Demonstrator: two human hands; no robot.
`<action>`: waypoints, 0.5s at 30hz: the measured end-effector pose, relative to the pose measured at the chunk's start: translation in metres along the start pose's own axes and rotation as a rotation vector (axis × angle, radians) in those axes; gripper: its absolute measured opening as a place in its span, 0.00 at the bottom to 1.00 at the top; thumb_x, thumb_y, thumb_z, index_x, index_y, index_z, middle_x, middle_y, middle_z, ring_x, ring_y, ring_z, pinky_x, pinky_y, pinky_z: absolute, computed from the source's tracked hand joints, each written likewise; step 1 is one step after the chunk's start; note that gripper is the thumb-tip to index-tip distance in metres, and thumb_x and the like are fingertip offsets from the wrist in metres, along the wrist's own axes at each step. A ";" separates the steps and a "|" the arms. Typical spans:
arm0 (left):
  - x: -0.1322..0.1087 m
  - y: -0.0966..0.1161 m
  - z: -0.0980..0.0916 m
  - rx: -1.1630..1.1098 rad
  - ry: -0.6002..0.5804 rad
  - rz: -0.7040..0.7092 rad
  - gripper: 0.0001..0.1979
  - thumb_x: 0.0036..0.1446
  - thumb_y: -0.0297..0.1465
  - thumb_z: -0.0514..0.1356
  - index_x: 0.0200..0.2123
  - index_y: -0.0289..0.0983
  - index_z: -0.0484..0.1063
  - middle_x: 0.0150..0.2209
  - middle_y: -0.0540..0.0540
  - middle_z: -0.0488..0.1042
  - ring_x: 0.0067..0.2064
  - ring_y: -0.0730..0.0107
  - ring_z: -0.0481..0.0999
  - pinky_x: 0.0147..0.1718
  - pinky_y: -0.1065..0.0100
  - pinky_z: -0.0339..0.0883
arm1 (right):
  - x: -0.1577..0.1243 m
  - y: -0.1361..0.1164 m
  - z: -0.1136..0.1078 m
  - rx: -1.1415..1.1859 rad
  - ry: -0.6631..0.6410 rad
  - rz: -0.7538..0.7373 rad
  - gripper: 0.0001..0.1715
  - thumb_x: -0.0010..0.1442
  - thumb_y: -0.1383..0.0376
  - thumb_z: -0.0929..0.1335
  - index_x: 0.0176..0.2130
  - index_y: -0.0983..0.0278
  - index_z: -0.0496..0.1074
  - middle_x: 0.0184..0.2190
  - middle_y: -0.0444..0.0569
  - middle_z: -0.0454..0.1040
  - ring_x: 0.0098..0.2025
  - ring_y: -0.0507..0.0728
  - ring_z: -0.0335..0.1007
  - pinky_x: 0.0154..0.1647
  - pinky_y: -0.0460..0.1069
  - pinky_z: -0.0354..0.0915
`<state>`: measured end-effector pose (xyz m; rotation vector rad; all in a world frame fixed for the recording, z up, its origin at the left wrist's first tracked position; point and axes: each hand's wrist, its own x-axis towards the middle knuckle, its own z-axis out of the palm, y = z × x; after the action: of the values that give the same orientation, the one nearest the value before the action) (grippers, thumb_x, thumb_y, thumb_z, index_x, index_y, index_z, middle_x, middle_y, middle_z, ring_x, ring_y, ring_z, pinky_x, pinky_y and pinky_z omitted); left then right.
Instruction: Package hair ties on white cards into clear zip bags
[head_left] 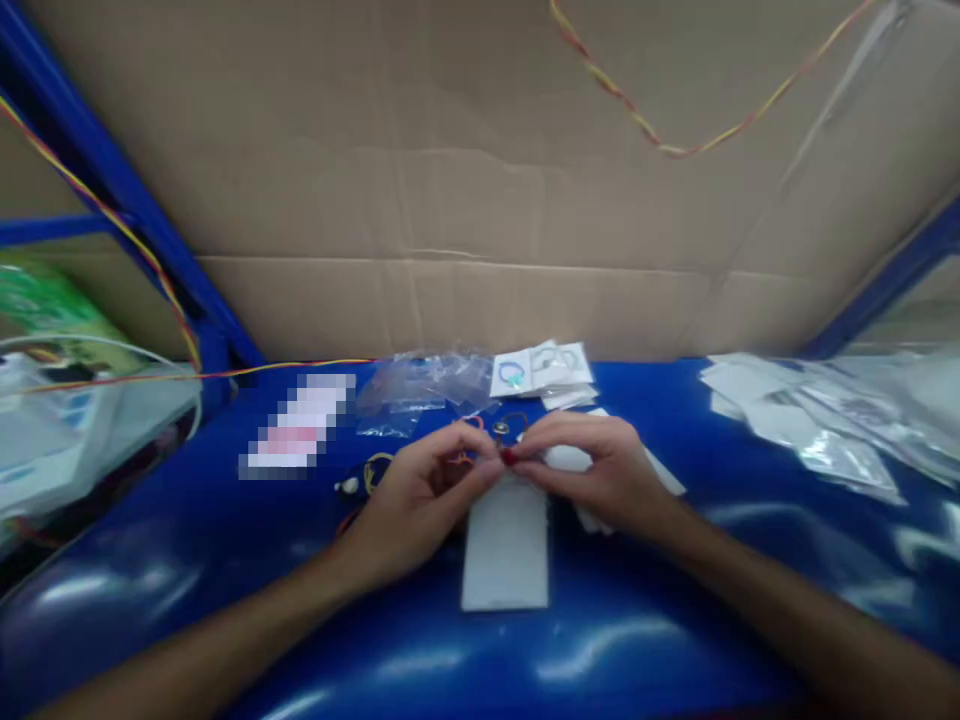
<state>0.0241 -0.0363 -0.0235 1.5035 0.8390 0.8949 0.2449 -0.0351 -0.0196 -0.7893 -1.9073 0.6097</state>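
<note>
My left hand (424, 490) and my right hand (600, 465) meet over a white card (505, 560) on the blue table. The right thumb and forefinger pinch a small red bead (508, 456). At the same spot my left thumb and forefinger are closed; what lies between them is too small to make out. Just beyond the fingertips a thin dark cord (514, 416) curves beside a small round dark-and-pale piece (500, 427). Left of my left hand lie corded pieces, one with a white bead (349, 486). More white cards (660, 470) lie partly under my right hand.
Clear plastic bags (427, 385) and carded cord bracelets (514, 373) lie at the back. A blurred-out paper (300, 425) is at left, a pile of bagged white cards (810, 410) at right. A cardboard wall (450, 180) stands behind; a twisted red-yellow wire (675, 152) hangs before it.
</note>
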 end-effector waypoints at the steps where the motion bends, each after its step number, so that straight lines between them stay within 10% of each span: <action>1: 0.000 -0.001 -0.001 0.004 0.000 0.001 0.09 0.63 0.39 0.64 0.39 0.40 0.72 0.26 0.54 0.70 0.22 0.75 0.67 0.19 0.76 0.60 | 0.000 0.000 0.000 0.004 -0.003 -0.008 0.05 0.62 0.63 0.75 0.40 0.59 0.84 0.37 0.49 0.84 0.40 0.58 0.80 0.44 0.53 0.74; 15: 0.003 0.000 0.002 -0.016 0.119 0.045 0.11 0.60 0.39 0.67 0.37 0.38 0.73 0.37 0.47 0.78 0.33 0.69 0.76 0.29 0.72 0.70 | 0.001 -0.002 0.003 0.045 -0.082 0.092 0.08 0.59 0.62 0.77 0.42 0.56 0.83 0.48 0.50 0.75 0.54 0.61 0.73 0.58 0.57 0.68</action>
<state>0.0273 -0.0343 -0.0231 1.4719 0.8847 1.0302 0.2413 -0.0361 -0.0194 -0.8377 -1.9326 0.7497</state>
